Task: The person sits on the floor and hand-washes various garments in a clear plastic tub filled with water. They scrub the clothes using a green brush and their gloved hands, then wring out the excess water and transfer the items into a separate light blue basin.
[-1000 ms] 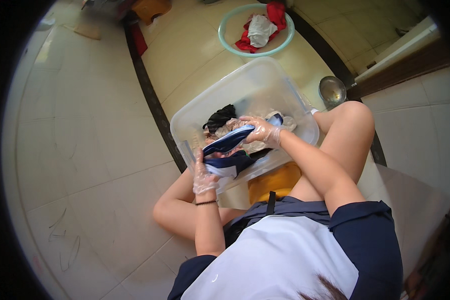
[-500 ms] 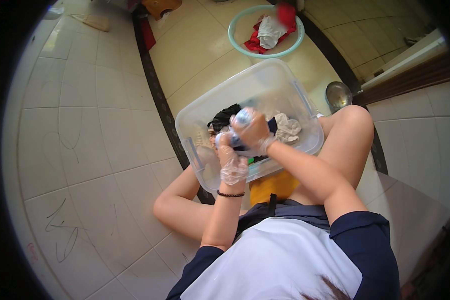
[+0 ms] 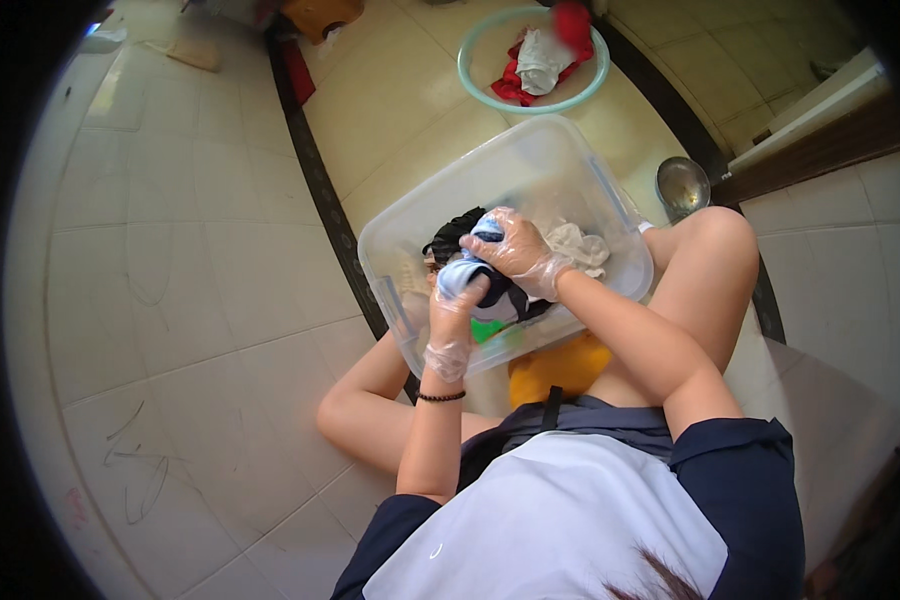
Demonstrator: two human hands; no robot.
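Note:
Both my hands wear clear plastic gloves and work over a translucent plastic tub [image 3: 410,215] between my legs. A light-blue and navy piece of cloth [image 3: 462,274], perhaps a sock, is gripped between them. My left hand [image 3: 454,312] closes around its lower end, with the thumb against the dark opening. My right hand [image 3: 516,246] holds the upper end, fingers curled over it. Inside the tub, black cloth [image 3: 454,236] lies to the left and crumpled white cloth [image 3: 580,248] to the right. Something bright green [image 3: 486,331] shows below my hands. My hands hide the tub's middle.
Beyond the tub stands a pale-green round basin [image 3: 464,82] with red cloth [image 3: 511,88] and white cloth [image 3: 544,62]. A metal bowl [image 3: 682,188] sits near my right knee. Something orange-yellow [image 3: 560,366] shows at the tub's near side. A tiled wall [image 3: 190,290] rises on the left.
My left hand has shifted slightly, and its wrist has turned. The cloth, bunched and blurred before, now shows more of its light-blue and navy parts. More of the green thing is visible.

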